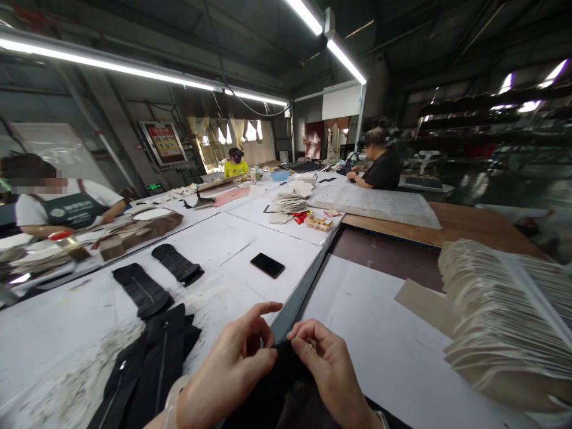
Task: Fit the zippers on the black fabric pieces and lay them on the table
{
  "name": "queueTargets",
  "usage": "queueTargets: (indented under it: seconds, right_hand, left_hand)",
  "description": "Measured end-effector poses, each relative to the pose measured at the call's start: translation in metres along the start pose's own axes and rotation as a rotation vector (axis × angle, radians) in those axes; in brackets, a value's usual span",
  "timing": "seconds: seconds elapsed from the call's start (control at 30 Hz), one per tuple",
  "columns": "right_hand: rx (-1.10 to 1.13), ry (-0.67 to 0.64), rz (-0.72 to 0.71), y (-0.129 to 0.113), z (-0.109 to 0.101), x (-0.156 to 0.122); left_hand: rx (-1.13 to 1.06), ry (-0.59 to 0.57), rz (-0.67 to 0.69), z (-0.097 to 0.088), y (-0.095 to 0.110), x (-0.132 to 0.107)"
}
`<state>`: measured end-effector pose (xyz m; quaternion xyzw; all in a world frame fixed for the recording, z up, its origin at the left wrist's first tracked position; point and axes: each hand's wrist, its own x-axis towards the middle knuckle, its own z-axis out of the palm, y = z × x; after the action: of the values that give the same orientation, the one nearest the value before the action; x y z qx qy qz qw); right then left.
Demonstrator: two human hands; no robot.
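At the near edge of the table, a piece of black fabric (268, 396) is held up between my two hands. My left hand (236, 351) pinches its top edge between thumb and bent fingers, the index finger stretched out above. Close beside it, my right hand (328, 363) grips the same edge with thumb and fingertips. The lower part of the fabric runs out of the frame. Left of my hands lie black pieces with zips (154, 357), overlapping. Farther back are two more black pieces, one with a zip (140, 289) and a folded one (176, 263).
A black phone (267, 265) lies ahead of my hands. To the right stands a long stack of beige sheets (504, 322). A gap (308, 277) runs between the table tops. Farther off are a plastic box of snacks (319, 223), a paper pile (288, 202) and several people working.
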<state>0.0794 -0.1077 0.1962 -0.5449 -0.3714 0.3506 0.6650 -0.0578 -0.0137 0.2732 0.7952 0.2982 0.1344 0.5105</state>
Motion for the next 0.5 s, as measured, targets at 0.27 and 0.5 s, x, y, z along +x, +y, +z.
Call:
queueTargets:
  seconds: [0.27,0.5]
  right_hand:
    - [-0.078,0.056,-0.079,0.0,0.006,-0.002]
    - [-0.08,0.078,-0.14,0.004,0.012,-0.004]
  left_hand:
    - [0.166,-0.005,0.053,-0.006,0.003,-0.001]
    - [0.487,-0.033,0.147,-0.011,0.016,0.002]
